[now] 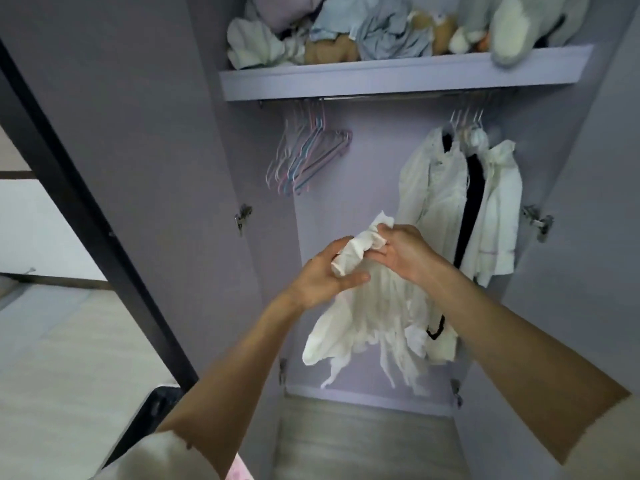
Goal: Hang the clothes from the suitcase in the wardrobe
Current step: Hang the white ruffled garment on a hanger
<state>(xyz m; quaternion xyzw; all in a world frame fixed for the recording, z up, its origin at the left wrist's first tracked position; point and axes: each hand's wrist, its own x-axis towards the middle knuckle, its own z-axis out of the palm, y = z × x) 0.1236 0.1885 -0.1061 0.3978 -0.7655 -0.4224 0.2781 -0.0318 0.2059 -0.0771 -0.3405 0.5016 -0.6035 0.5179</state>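
The left hand [323,278] has its fingers curled round the bunched top of a white garment [374,317], thumb laid across the front of the cloth. The right hand [403,252] pinches the same bunch just beside it, at a crumpled corner that sticks up between the two hands. The rest of the garment hangs free below them in loose folds and thin strips, with a black strap [437,329] dangling at its right edge. It is held in front of the open wardrobe [363,161], below the rail [398,97], and is on no hanger yet.

The grip is on a wad, not on shoulders or a waistband, so the cloth may slip or go onto a hanger twisted. The trailing strips could snag on the white clothes [460,199] already hanging just right and beyond. The empty hangers [304,157] sit far left on the rail; reaching for one leaves a single hand holding the bundle, which could drop.
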